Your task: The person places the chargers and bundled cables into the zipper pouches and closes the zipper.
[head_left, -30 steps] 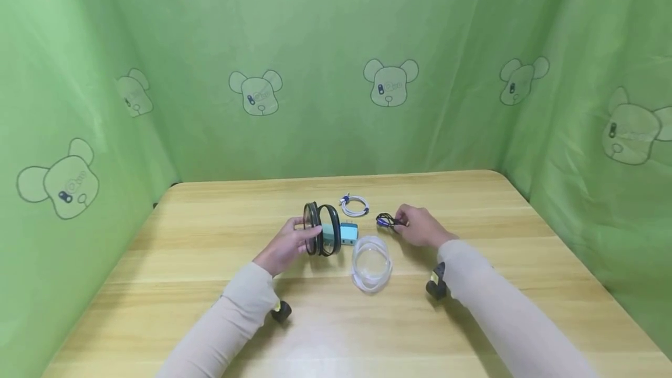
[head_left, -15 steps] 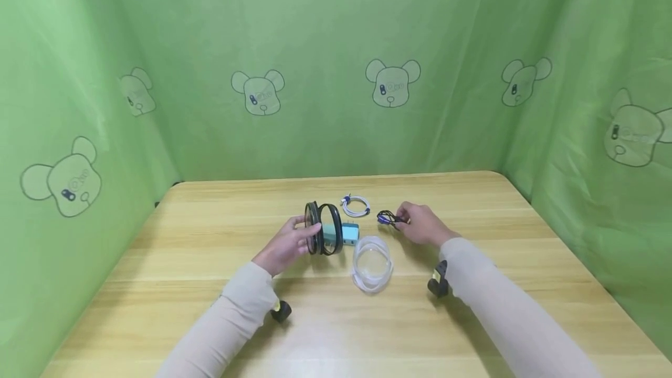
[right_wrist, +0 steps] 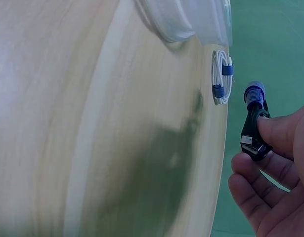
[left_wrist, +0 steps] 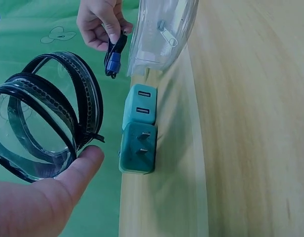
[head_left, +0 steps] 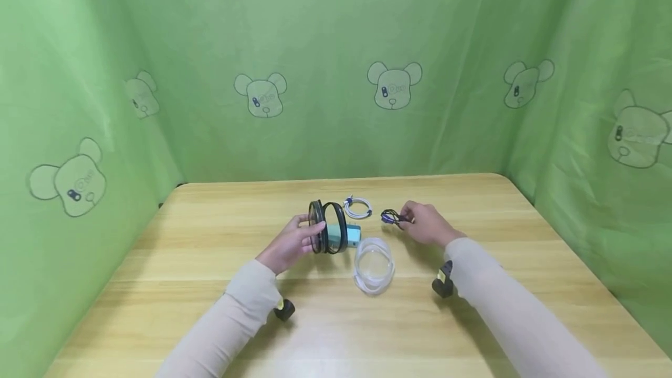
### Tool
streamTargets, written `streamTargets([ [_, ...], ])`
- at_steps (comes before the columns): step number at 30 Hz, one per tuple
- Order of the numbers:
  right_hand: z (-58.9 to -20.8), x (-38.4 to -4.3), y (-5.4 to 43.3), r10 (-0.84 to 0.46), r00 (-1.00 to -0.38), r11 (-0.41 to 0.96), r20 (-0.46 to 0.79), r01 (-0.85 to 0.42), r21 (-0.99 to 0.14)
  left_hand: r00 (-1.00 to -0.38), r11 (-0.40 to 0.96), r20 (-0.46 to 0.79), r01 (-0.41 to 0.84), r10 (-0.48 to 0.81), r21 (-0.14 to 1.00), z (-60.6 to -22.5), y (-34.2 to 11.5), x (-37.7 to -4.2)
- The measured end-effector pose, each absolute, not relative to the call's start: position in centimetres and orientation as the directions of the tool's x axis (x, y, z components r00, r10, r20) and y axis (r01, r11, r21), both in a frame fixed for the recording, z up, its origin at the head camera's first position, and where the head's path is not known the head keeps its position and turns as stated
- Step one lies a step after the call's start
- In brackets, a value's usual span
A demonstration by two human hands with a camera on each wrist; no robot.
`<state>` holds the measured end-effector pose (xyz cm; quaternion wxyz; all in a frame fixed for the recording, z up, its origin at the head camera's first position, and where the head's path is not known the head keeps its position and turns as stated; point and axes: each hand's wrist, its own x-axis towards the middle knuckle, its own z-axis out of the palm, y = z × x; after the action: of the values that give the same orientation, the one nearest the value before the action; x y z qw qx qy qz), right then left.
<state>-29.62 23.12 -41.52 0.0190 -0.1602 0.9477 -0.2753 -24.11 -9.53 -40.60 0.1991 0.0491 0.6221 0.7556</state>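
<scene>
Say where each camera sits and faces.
Head: worn there, facing forward and down at the pale wooden table; left hand, right hand, beige sleeves show.
Left wrist: worn there, facing the round black-trimmed clear plastic case; both hands show.
Right wrist: worn there, facing the looped black cable; right hand shows.
Wrist views share the cable.

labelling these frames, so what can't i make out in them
Left wrist view: left side of the black-rimmed case, cut off by the left edge.
Head view: part of the teal chargers, hidden behind that case.
Right wrist view: part of the right hand, cut off by the right edge.
Head view: lettering on the bear prints, too small to read.
</scene>
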Motion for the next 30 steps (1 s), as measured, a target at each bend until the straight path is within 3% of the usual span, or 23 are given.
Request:
streamTargets([
  [30,-40.1,-29.1,22.1,-0.329,-0.938,0.786,0.113,-0.338,-0.518,-0.919,-0.076,-0.237,-0.273,0.313,0.959,-40.9,-9.6,-24.6],
])
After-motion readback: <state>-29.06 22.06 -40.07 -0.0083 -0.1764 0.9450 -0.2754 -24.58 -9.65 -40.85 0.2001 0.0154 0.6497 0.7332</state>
